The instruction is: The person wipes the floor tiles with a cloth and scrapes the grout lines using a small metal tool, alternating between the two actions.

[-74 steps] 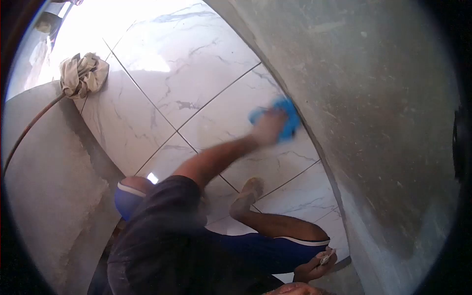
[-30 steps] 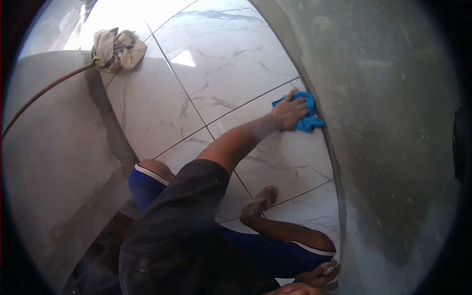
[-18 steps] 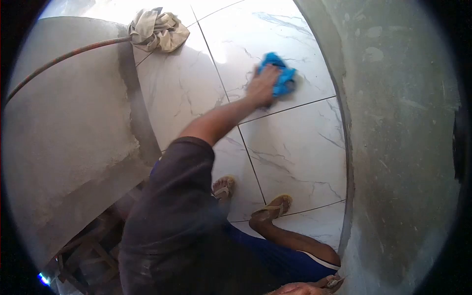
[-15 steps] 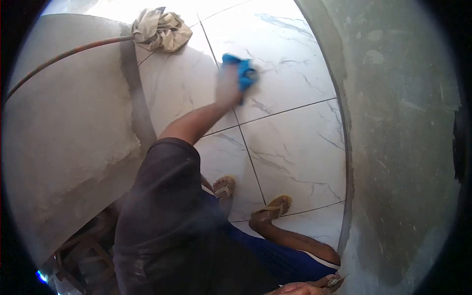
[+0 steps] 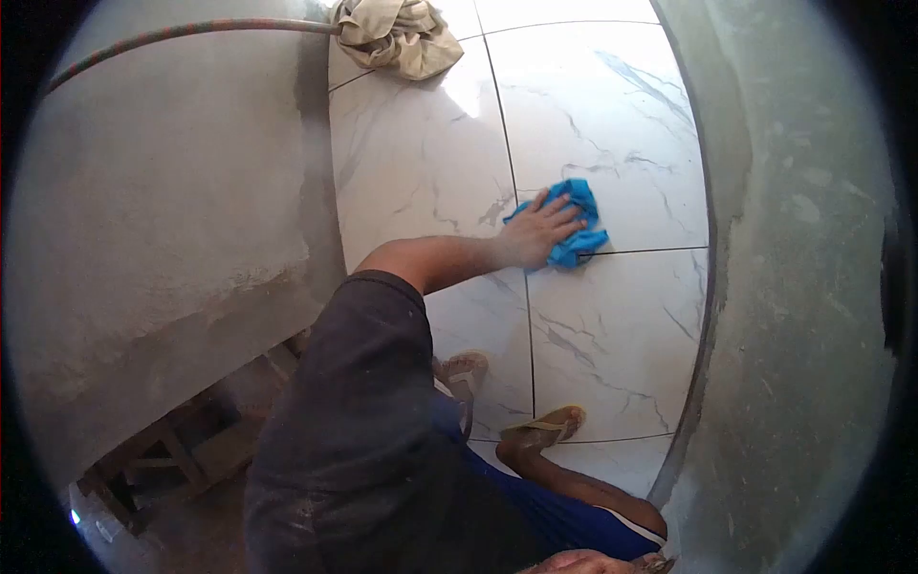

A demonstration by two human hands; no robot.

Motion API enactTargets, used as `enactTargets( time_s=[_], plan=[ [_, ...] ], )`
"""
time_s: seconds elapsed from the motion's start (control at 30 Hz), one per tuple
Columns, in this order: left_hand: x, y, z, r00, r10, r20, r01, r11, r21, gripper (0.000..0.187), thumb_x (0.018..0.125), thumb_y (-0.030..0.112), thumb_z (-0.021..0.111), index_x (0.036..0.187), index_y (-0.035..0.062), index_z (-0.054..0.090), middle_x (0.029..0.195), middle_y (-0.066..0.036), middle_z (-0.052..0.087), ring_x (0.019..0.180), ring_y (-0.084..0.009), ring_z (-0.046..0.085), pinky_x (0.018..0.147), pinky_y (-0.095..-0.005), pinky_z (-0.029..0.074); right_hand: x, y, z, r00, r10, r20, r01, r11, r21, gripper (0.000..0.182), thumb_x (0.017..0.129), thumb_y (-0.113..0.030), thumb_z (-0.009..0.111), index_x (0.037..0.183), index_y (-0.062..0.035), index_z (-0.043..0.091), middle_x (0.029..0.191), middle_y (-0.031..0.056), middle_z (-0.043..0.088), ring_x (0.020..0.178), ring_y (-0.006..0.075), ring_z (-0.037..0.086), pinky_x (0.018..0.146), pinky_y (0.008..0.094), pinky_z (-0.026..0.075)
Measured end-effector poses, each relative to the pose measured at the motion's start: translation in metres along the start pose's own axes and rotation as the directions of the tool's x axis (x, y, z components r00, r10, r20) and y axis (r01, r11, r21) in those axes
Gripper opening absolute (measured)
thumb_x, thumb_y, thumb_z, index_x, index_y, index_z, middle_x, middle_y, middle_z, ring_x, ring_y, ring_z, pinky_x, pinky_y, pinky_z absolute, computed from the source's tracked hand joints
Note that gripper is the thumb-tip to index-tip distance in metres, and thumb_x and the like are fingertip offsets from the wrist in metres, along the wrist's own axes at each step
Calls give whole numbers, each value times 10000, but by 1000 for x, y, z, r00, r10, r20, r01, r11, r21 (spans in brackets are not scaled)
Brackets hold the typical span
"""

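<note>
My left hand [image 5: 547,231] presses flat on a blue cloth [image 5: 576,251] on the floor, its fingers spread over the crumpled fabric. The cloth lies across a dark joint between white marbled tiles [image 5: 612,325]. At the bottom edge, my right hand [image 5: 583,562] is partly in view beside my bent knee [image 5: 650,521]. Its fingers are mostly cut off by the frame, and I cannot make out whether they hold anything.
A beige bundled cloth [image 5: 406,38] sits at the top beside a long thin hose or rod [image 5: 191,29]. Grey cement surfaces [image 5: 163,220] border the floor on both sides. My sandalled feet [image 5: 550,424] are below the blue cloth. A wooden frame [image 5: 158,459] stands at lower left.
My left hand and the blue cloth have moved across the tiles toward me and to the right, onto the tile joint. The view has shifted, placing the beige bundle higher and farther right.
</note>
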State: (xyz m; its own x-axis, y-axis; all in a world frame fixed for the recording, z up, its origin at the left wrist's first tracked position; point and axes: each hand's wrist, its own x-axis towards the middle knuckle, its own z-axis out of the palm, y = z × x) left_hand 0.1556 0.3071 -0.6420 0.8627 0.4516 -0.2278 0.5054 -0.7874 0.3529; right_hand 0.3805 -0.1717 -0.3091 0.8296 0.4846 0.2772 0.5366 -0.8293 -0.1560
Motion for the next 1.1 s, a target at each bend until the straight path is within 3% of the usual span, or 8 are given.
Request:
enactTargets(
  time_s=[0.03,0.17,0.23,0.37,0.63,0.73,0.87,1.1],
  plan=[
    [-5,-13,4,990,-111,-82,107,993,-47,662,956,315,589,1564,126,410,1610,-172,397,1546,-368,261,1264,-563,118,-1,-8,1,997,55,-57,-47,989,138,576,1001,-437,644,1183,109,612,1011,222,645,864,344,638,764,461,528],
    [-53,-95,-11,785,-549,-287,450,824,-345,744,895,355,713,1530,93,429,1544,-197,452,1471,-408,350,1239,-509,227,-7,29,-7,994,105,28,-101,986,-133,609,970,-434,679,1282,83,600,1155,263,640,1010,360,632,901,488,512],
    [-95,-123,8,451,-702,-551,659,678,-325,759,865,331,749,1499,52,436,1491,-211,485,1396,-434,419,1176,-506,327,7,-33,-7,986,163,28,-164,983,80,569,1017,-357,606,1369,88,565,1293,301,616,1202,407,592,1055,503,465],
    [-198,-139,42,-92,-914,-394,852,132,-507,843,884,378,734,1529,-15,361,1516,-248,452,1412,-441,409,1183,-543,310,20,-61,-1,989,148,26,-149,987,51,533,1034,-364,595,1357,59,583,1299,263,626,1178,401,623,1035,467,480],
    [-233,-65,76,159,-958,-239,941,220,-256,903,944,436,651,1599,-23,233,1653,-216,244,1515,-455,240,1213,-605,222,78,-152,-10,952,-76,295,40,991,125,442,1064,-151,509,1438,85,487,1409,262,562,1287,398,580,1073,443,471],
    [-224,-61,43,118,-988,-103,943,144,-300,910,954,453,632,1599,-36,216,1650,-215,243,1518,-448,233,1222,-604,214,88,-177,-41,942,-187,279,151,978,147,431,1062,-147,526,1425,84,503,1385,260,574,1277,376,587,1082,436,465],
    [-228,-74,52,149,-986,-72,950,163,-265,949,961,521,594,1595,-66,201,1662,-218,227,1522,-456,214,1225,-619,197,84,-191,-53,996,12,93,-51,897,439,426,1072,-169,523,1414,86,510,1358,248,582,1243,332,595,1063,423,471],
    [-203,-195,-7,649,-749,131,748,660,70,987,884,419,703,1630,32,187,1693,-203,178,1556,-447,156,1235,-616,196,140,-253,9,976,-157,152,-14,649,761,398,1046,-201,611,1314,87,549,1254,138,623,1115,245,593,1000,423,465]
  ],
)
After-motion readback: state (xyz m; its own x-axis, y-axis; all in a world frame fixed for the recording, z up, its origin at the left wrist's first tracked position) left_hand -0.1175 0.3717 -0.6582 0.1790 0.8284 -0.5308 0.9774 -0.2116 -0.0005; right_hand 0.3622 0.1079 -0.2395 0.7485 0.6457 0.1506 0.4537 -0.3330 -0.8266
